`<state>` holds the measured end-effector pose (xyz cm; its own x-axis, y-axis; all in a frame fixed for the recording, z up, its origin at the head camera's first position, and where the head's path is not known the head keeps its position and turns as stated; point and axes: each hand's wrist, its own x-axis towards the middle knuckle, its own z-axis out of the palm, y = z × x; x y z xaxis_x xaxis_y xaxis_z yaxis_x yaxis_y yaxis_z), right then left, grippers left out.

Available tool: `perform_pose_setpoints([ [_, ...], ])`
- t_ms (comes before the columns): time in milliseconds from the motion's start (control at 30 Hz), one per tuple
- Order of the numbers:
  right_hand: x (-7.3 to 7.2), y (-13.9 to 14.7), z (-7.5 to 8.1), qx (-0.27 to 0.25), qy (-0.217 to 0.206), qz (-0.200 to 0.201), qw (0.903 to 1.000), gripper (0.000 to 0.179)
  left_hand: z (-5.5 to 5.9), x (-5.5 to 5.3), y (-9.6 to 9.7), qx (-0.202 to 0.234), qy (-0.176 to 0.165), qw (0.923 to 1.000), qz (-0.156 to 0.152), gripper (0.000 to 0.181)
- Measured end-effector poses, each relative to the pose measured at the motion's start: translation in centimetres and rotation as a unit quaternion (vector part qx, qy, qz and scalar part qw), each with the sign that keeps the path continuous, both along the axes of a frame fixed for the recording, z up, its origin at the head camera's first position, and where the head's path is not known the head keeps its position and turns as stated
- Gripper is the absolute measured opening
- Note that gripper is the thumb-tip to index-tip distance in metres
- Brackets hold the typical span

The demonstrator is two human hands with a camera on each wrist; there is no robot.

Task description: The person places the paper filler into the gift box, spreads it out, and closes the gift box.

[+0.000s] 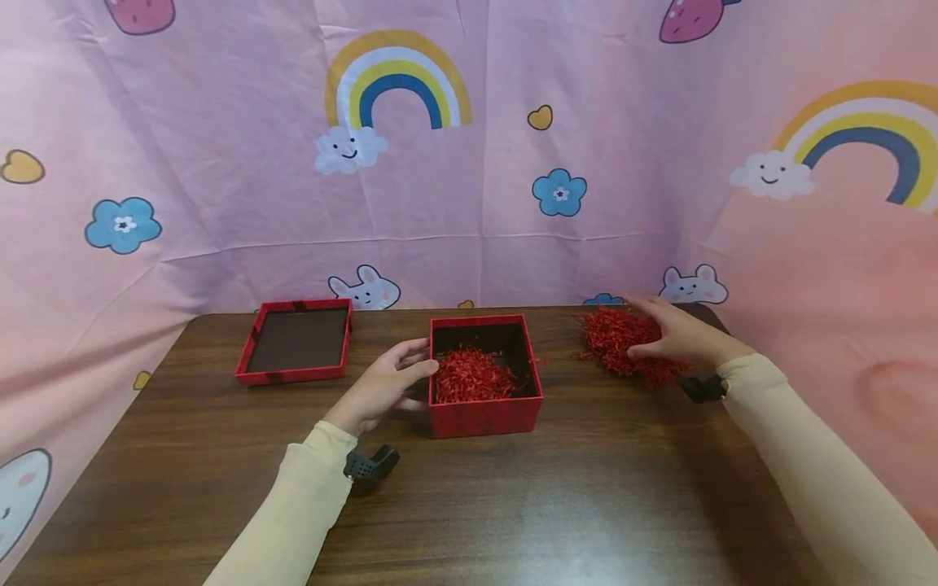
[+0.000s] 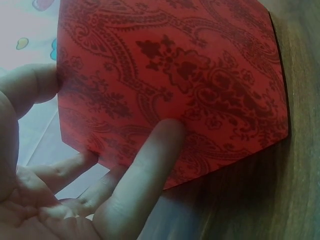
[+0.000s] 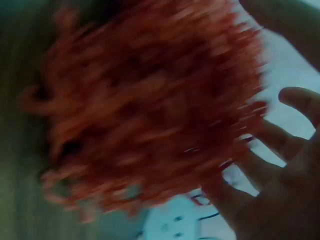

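A red box (image 1: 484,418) with a dark patterned outside and a dark inside stands in the middle of the table. Red shredded paper (image 1: 475,376) fills part of it. My left hand (image 1: 384,382) touches the box's left side, thumb at the rim; in the left wrist view its fingertips rest on the patterned wall (image 2: 200,75). At the right, my right hand (image 1: 685,334) is at a loose heap of red shredded paper (image 1: 615,338), fingers spread around its side. That heap (image 3: 150,110) looks blurred in the right wrist view.
A red box lid (image 1: 296,340) lies at the left back of the brown wooden table (image 1: 513,505), its dark inside facing up. A pink printed cloth (image 1: 484,163) hangs behind the table and along its sides. A few strands stick out over the box's right rim.
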<state>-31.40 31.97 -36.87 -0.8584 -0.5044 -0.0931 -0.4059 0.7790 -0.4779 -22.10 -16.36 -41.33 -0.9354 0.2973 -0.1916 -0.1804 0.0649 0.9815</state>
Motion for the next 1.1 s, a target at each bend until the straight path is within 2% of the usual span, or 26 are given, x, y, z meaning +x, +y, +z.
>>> perform_pose_setpoints([
  [100,-0.3,1.0,-1.6,0.0,-0.041,-0.014,0.9991,0.108,0.0,0.1,-0.1,0.002,-0.002,1.0,0.001,0.073],
  [200,-0.5,1.5,-2.8,0.01,-0.05,-0.016,0.9986,0.109,0.0,0.0,0.0,0.004,-0.003,1.0,0.0,0.073],
  [300,-0.8,1.5,-3.6,0.028,-0.019,0.0,0.9994,0.101,-0.1,-0.1,0.0,0.005,-0.004,1.0,0.0,0.073],
  [500,-1.2,0.9,-4.5,0.051,0.055,0.008,0.9971,0.067,0.0,0.0,0.0,0.004,-0.004,1.0,0.004,0.072],
  [700,-1.1,0.7,-4.7,0.06,0.071,-0.006,0.9956,0.057,0.0,0.0,0.0,0.004,-0.003,1.0,0.004,0.072],
  [1100,-0.6,1.1,-3.9,0.01,0.09,-0.016,0.9957,0.045,0.2,0.1,0.1,-0.003,-0.002,1.0,0.005,0.073],
])
